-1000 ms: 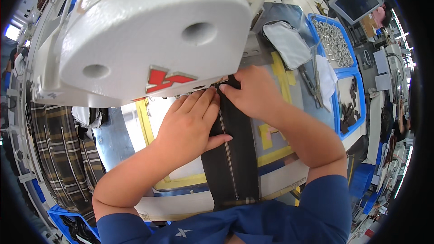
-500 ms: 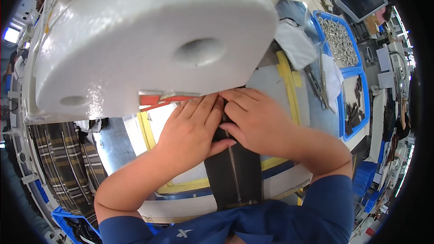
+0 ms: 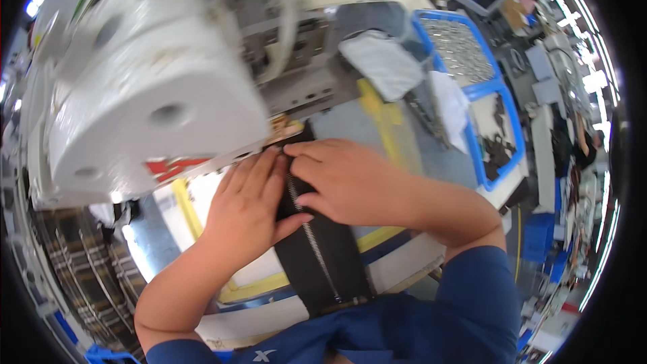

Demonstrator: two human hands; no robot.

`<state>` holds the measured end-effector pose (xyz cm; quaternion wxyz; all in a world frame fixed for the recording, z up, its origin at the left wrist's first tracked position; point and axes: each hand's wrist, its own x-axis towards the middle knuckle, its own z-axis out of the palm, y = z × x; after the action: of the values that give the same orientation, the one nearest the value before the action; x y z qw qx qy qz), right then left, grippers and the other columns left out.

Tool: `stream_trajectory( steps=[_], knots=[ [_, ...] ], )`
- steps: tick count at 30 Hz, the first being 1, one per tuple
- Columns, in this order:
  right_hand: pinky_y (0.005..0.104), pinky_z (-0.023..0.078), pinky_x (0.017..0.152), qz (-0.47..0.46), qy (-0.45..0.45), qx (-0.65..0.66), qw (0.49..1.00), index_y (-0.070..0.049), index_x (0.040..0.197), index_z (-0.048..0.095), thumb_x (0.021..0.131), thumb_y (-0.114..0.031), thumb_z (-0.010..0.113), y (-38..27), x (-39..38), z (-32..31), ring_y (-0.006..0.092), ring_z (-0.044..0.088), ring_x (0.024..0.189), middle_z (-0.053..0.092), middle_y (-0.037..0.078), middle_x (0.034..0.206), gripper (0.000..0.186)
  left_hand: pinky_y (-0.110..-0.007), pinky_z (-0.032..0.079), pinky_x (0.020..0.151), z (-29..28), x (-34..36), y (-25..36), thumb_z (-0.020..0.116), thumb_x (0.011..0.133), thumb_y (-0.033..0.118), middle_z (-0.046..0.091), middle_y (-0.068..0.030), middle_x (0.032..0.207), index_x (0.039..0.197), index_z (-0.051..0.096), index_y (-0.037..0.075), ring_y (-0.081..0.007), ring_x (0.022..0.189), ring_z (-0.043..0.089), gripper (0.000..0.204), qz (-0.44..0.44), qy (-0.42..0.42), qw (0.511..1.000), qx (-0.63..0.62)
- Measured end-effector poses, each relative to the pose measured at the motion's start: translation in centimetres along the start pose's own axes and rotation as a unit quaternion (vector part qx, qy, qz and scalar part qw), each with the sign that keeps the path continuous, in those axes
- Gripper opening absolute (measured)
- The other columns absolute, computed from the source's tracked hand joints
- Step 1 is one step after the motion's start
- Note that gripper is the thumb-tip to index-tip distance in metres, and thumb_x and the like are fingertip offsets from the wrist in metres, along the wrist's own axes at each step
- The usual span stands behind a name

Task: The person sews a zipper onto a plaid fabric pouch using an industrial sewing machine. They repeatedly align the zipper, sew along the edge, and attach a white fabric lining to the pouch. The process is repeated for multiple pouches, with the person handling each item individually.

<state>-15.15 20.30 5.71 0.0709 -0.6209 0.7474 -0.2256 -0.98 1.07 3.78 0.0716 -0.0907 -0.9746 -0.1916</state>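
Note:
A black fabric strip (image 3: 317,249) with a metal zipper (image 3: 311,238) along its middle runs from my body up to the white sewing machine (image 3: 162,121). My left hand (image 3: 249,205) lies on the strip's left side, fingers stretched forward and thumb out across the zipper. On the other side, my right hand (image 3: 347,178) rests on the strip with bent fingers, its thumb apart and near the zipper teeth. The fingertips of both hands meet close to the machine's needle area, which is partly hidden behind the machine head.
Blue trays (image 3: 495,81) at the right hold metal zipper parts and dark pieces. Near them lie a white cloth (image 3: 384,61) and a dark tool, blurred. Plaid fabric with zippers (image 3: 84,263) hangs at the left. Yellow tape (image 3: 381,118) marks the table.
The view has shifted, so the machine head now appears farther left and smaller, and the metal parts behind it show. My hands stay on the black strip in much the same pose.

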Motion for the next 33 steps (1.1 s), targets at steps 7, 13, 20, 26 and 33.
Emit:
stream_trajectory(
  steps=[7, 13, 20, 26, 33],
  knots=[
    [0.0456, 0.057, 0.090, 0.234, 0.140, -0.020, 0.962, -0.002, 0.106, 0.074, 0.094, -0.023, 0.076, 3.7, -6.4, -8.1, 0.0371, 0.072, 0.102, 0.074, 0.017, 0.108, 0.024, -0.056, 0.039, 0.121, 0.7, -1.1, 0.0, 0.090, 0.077, 0.042, 0.052, -0.0255, 0.159, 0.154, 0.051, -0.007, -0.0459, 0.142, 0.051, 0.099, -0.006, -0.022, 0.999, 0.039],
    [0.0414, 0.058, 0.089, 0.545, 0.105, -0.101, 0.826, -0.001, 0.105, 0.077, 0.090, -0.015, 0.079, 12.3, -21.5, -15.0, 0.0338, 0.075, 0.099, 0.078, 0.017, 0.105, 0.021, -0.056, 0.036, 0.123, 1.0, -0.7, 0.4, 0.091, 0.077, 0.036, 0.051, -0.0249, 0.161, 0.156, 0.049, -0.006, -0.0452, 0.145, 0.048, 0.099, -0.003, -0.029, 0.999, 0.041],
    [0.0342, 0.057, 0.089, 0.589, 0.087, 0.049, 0.802, -0.001, 0.112, 0.076, 0.085, -0.003, 0.084, 18.3, -30.5, -13.1, 0.0186, 0.072, 0.099, 0.077, 0.007, 0.104, 0.028, -0.055, 0.038, 0.122, 0.8, -1.1, 0.1, 0.090, 0.079, 0.040, 0.053, -0.0264, 0.157, 0.154, 0.051, -0.007, -0.0448, 0.142, 0.051, 0.097, 0.007, -0.011, 0.999, 0.051],
    [0.0316, 0.055, 0.084, 0.586, 0.039, 0.078, 0.806, -0.001, 0.106, 0.075, 0.082, -0.003, 0.087, 18.4, -29.4, -13.9, 0.0139, 0.068, 0.091, 0.073, 0.002, 0.096, 0.026, -0.055, 0.038, 0.122, 0.7, -0.9, 0.3, 0.089, 0.081, 0.043, 0.054, -0.0260, 0.156, 0.153, 0.051, -0.008, -0.0434, 0.142, 0.052, 0.095, 0.006, -0.013, 0.999, 0.051],
    [0.0363, 0.054, 0.077, 0.566, 0.009, -0.036, 0.824, -0.003, 0.090, 0.076, 0.080, -0.008, 0.087, 16.4, -26.2, -15.1, 0.0196, 0.070, 0.083, 0.075, 0.007, 0.085, 0.016, -0.056, 0.038, 0.122, 0.9, -1.0, 0.1, 0.084, 0.085, 0.049, 0.054, -0.0248, 0.157, 0.152, 0.053, -0.007, -0.0423, 0.143, 0.052, 0.093, -0.001, -0.014, 0.999, 0.046]
  ],
)
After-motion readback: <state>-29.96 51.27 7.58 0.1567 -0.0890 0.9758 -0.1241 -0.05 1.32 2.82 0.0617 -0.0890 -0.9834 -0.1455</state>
